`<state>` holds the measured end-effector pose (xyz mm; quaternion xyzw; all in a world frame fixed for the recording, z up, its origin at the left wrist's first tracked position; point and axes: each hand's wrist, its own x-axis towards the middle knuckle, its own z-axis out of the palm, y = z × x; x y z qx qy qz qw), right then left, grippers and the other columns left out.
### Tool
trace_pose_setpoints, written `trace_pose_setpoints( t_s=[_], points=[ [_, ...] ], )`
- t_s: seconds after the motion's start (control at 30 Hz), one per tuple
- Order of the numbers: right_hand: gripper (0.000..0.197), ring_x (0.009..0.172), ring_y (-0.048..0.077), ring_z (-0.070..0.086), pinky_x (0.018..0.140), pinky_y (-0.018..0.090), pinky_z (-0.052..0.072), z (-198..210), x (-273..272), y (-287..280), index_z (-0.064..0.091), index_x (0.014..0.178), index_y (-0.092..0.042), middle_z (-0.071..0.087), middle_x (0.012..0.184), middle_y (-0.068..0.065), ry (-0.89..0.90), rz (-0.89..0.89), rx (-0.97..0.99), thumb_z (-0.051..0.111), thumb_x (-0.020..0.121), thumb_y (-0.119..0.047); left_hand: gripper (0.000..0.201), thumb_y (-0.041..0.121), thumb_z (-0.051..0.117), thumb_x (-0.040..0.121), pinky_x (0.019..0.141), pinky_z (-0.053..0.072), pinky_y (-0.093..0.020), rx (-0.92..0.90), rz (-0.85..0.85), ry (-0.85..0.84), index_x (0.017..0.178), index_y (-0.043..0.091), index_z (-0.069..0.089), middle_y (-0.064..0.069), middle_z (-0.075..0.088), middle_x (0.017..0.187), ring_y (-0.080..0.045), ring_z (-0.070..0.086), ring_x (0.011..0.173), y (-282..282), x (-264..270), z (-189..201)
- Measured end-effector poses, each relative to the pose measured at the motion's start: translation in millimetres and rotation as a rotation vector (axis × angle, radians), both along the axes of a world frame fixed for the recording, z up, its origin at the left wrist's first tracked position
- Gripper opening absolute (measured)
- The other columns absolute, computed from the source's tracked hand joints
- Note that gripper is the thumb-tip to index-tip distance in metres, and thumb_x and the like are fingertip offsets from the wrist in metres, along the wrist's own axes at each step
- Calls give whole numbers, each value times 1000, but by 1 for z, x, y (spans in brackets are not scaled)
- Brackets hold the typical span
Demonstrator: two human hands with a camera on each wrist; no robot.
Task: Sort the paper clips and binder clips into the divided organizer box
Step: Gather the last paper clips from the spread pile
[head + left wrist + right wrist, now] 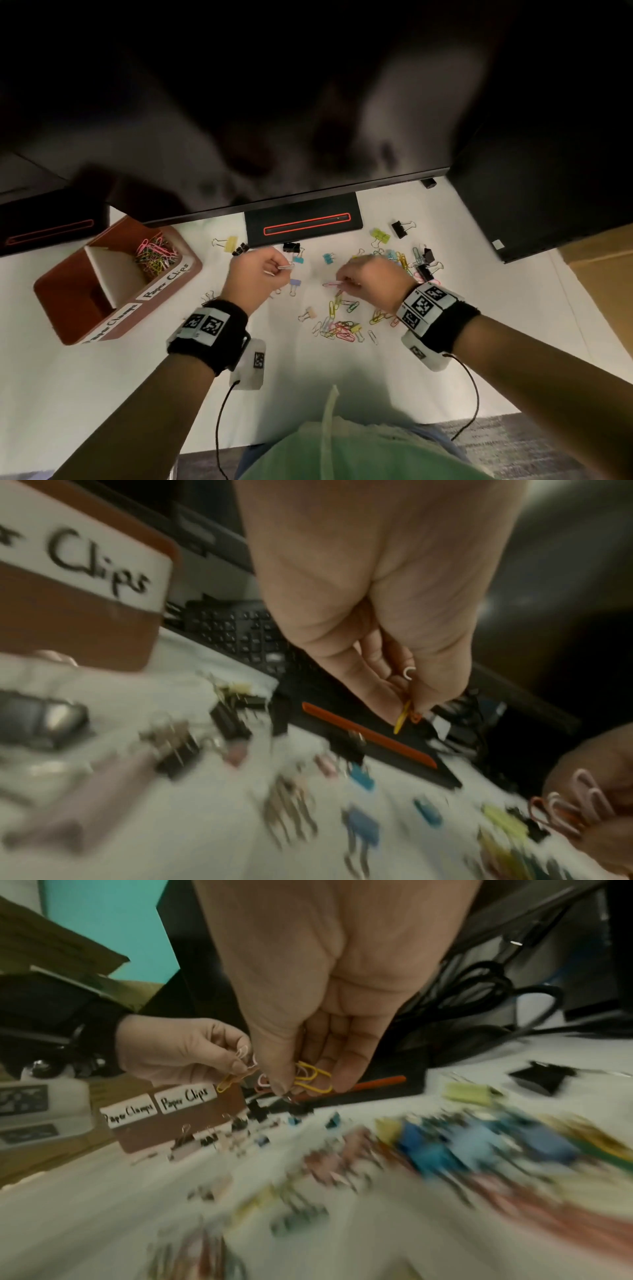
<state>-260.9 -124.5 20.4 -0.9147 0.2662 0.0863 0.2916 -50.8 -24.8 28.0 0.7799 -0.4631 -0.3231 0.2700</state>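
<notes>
Both hands hover over the white table among scattered clips. My left hand pinches a few paper clips, yellow, orange and white. My right hand holds a small bunch of paper clips, yellow and pink, with a pink one sticking out to the left. The brown organizer box stands at the left, labelled "Paper Clips" and "Paper Clamps". Its far compartment holds a heap of coloured paper clips. A loose pile of paper clips lies below my right hand. Binder clips lie around it.
A black monitor base with a red line stands just beyond the hands, under a dark screen. A black computer case rises at the right. A cardboard box sits beyond the table's right edge. Cables trail from both wrists.
</notes>
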Motion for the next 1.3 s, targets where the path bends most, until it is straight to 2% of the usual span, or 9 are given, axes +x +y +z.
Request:
trace_pose_setpoints(
  t_s=[0.2, 0.37, 0.5, 0.6, 0.73, 0.87, 1.0, 1.17, 1.3],
  points=[
    [19, 87, 25, 64, 78, 38, 53, 36, 105, 20, 68, 101, -14, 68, 97, 6, -228, 28, -20, 56, 91, -24, 15, 14, 75, 73, 65, 47, -11, -76, 306, -97, 68, 22, 63, 11, 65, 67, 2, 58, 62, 48, 86, 36],
    [20, 91, 27, 63, 81, 39, 52, 56, 214, 51, 67, 103, -14, 67, 100, 9, -316, 20, -17, 55, 91, -25, 10, 21, 71, 72, 73, 56, -37, -44, 538, -140, 74, 19, 61, 3, 68, 70, -16, 65, 68, 74, 153, 38],
    [27, 100, 29, 61, 85, 41, 50, 53, 281, 72, 63, 111, -12, 64, 108, 11, -224, -18, 26, 55, 92, -29, 7, 16, 66, 80, 79, 51, -30, 12, 470, -56, 78, 20, 62, 2, 68, 78, -19, 65, 82, 77, 181, 31],
    [39, 110, 30, 57, 92, 40, 48, 42, 297, 77, 54, 126, -11, 60, 121, 15, -130, -34, 73, 53, 93, -33, 24, 14, 61, 85, 94, 49, -38, 108, 377, -46, 109, 12, 64, -8, 68, 107, -21, 63, 101, 80, 194, 23],
    [36, 109, 23, 58, 95, 34, 48, 37, 262, 75, 54, 128, -14, 60, 121, 10, -345, -28, 93, 54, 93, -25, 34, 9, 57, 87, 94, 49, -32, 24, 286, -92, 120, 15, 57, -5, 63, 115, -15, 62, 100, 83, 180, 31],
    [23, 91, 19, 60, 84, 34, 51, 26, 179, 53, 64, 111, -14, 62, 104, 5, -366, 26, -16, 59, 89, -20, 22, 15, 59, 88, 74, 46, -10, -111, 88, -61, 110, 21, 61, 6, 60, 102, -3, 59, 85, 82, 131, 44],
    [26, 86, 12, 53, 82, 28, 49, 12, 84, 30, 63, 113, -21, 59, 108, 2, -101, -68, -37, 64, 87, -25, 19, 18, 61, 87, 59, 45, -12, -19, -245, -14, 105, 24, 63, 7, 60, 87, -4, 58, 74, 70, 71, 35],
    [34, 99, 13, 55, 93, 35, 49, 3, -12, 20, 62, 114, -27, 57, 117, -2, 103, -157, 40, 69, 82, -31, 19, 27, 65, 85, 66, 44, -18, 109, -451, 39, 101, 18, 64, 9, 56, 84, -9, 57, 71, 55, -6, 12],
    [46, 105, 18, 56, 95, 36, 49, -7, -62, 25, 61, 117, -22, 53, 126, 1, 144, -221, 111, 76, 75, -34, 36, 37, 68, 80, 75, 49, -28, 242, -437, -21, 107, 15, 60, 0, 60, 94, -15, 59, 78, 55, -51, -17]
  ],
)
